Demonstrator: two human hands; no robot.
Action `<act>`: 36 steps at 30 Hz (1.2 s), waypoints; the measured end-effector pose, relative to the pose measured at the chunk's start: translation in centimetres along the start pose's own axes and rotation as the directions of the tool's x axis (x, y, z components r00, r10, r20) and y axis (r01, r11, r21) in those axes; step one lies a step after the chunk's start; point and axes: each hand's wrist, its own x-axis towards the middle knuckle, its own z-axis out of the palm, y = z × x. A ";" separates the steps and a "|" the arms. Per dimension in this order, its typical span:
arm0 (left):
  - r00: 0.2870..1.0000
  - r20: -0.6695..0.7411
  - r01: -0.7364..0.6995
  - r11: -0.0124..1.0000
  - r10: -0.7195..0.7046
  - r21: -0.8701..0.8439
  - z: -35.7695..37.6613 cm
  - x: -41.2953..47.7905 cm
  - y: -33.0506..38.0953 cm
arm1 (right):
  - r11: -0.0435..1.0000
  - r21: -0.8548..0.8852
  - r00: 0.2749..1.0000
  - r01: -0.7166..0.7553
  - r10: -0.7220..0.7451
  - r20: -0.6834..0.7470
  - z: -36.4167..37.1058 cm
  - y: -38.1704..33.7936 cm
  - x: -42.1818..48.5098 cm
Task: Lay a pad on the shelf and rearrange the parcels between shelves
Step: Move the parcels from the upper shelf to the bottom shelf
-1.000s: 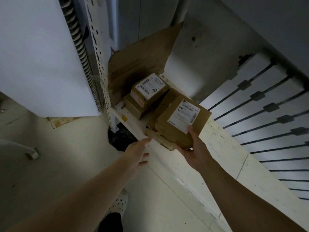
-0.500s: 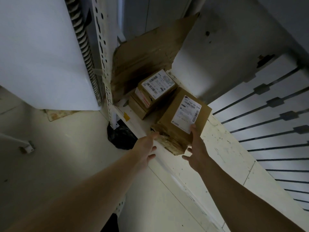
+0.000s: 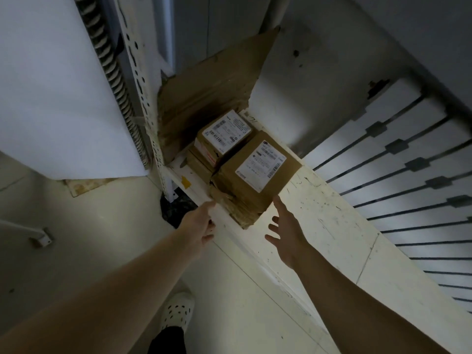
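A white perforated clog [image 3: 176, 312] stands on the floor below. Both hands are empty. The left hand [image 3: 201, 226] is loosely curled at the edge of the scuffed cream shelf [image 3: 332, 215], and the right hand [image 3: 286, 232] is spread just beside the nearer brown cardboard parcel with a white label [image 3: 255, 180]. A second labelled brown parcel [image 3: 223, 139] sits behind it. A torn brown cardboard sheet [image 3: 204, 98] leans beyond.

You face a dim corner: pale floor [image 3: 76, 251] below, scuffed grey wall [image 3: 332, 72] ahead, white panel [image 3: 51, 85] left, dark-barred grille [image 3: 398, 175] right.
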 end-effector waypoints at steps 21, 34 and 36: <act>0.675 0.500 -0.728 0.599 0.542 0.332 9.6 -42.5 -6.5 | 0.774 -0.021 0.729 0.633 -0.587 0.352 -21.3 0.4 -38.9; 0.313 0.759 -0.905 0.422 0.571 0.055 23.6 -58.2 -7.5 | 0.462 -0.080 0.424 0.883 -0.859 -0.287 -38.4 -1.7 -55.1; 0.316 0.795 -0.886 0.461 0.517 0.053 25.9 -59.8 -7.4 | 0.410 -0.092 0.323 0.908 -0.821 -0.471 -40.1 -2.8 -56.1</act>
